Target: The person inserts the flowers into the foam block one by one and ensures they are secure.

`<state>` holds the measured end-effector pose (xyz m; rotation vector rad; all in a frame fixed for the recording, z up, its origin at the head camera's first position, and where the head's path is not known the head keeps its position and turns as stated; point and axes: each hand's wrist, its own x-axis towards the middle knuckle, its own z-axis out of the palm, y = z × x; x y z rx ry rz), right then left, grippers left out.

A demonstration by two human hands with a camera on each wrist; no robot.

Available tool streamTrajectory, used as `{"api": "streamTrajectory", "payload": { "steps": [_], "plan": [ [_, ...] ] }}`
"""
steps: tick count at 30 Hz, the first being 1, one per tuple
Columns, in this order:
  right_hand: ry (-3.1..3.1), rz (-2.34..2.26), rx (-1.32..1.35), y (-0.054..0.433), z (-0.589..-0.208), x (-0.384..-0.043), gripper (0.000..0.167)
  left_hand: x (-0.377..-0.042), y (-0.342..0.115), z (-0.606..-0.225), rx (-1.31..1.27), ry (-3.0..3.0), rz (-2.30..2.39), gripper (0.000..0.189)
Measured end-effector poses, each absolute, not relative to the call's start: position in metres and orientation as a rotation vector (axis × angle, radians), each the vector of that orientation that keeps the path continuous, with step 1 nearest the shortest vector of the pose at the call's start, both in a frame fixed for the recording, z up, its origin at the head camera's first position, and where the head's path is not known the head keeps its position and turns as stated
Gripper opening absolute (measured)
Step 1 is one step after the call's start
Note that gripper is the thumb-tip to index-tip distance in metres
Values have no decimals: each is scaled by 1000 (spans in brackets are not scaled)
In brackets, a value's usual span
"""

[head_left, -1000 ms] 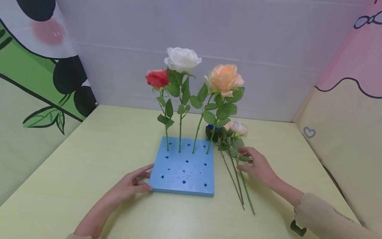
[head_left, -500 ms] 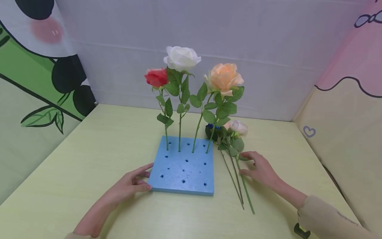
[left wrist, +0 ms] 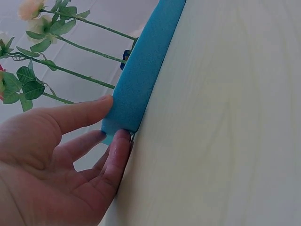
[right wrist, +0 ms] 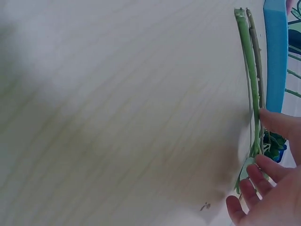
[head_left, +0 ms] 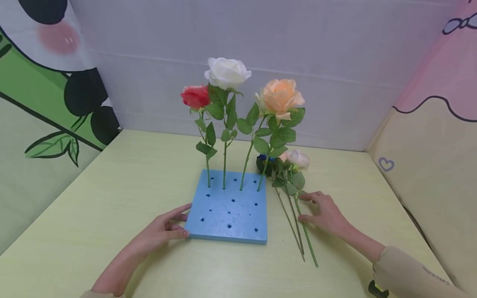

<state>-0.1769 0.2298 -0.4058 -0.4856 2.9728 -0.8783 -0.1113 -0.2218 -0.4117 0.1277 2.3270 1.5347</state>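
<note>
My left hand (head_left: 162, 231) holds the near left corner of the blue foam board (head_left: 242, 215), thumb at the front edge and fingers along the side. In the left wrist view, the fingertips meet the corner of the board (left wrist: 141, 70). My right hand (head_left: 326, 213) hovers at the loose flowers right of the board. Its thumb and forefinger lie apart at a green stem (head_left: 306, 236), the thumb tip right beside it; the other fingers are loosely bent. That stem leads to a pale pink rose (head_left: 298, 159). The green stem (right wrist: 253, 70) also shows in the right wrist view.
Standing in the board's back holes are a red rose (head_left: 195, 97), a white rose (head_left: 228, 73) and a peach rose (head_left: 282, 98), among others. A blue flower (head_left: 265, 157) lies behind the board's right edge. A fabric backdrop (head_left: 335, 74) closes off the pale table (head_left: 149, 165).
My right hand has slid a little toward me along the green stem, away from the leaves. The left hand stays at the board's corner, and the flowers lie as before.
</note>
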Motion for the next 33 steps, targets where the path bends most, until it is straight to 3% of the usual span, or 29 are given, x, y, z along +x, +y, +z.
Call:
{"api": "streamTrajectory", "payload": {
  "steps": [9, 33],
  "plan": [
    [2947, -745, -524, 230, -406, -177, 64, -110, -221, -410, 125, 2319, 1540, 76],
    [2404, -1159, -407, 244, -386, -189, 70, -110, -221, -410, 137, 2325, 1547, 76]
  ]
}}
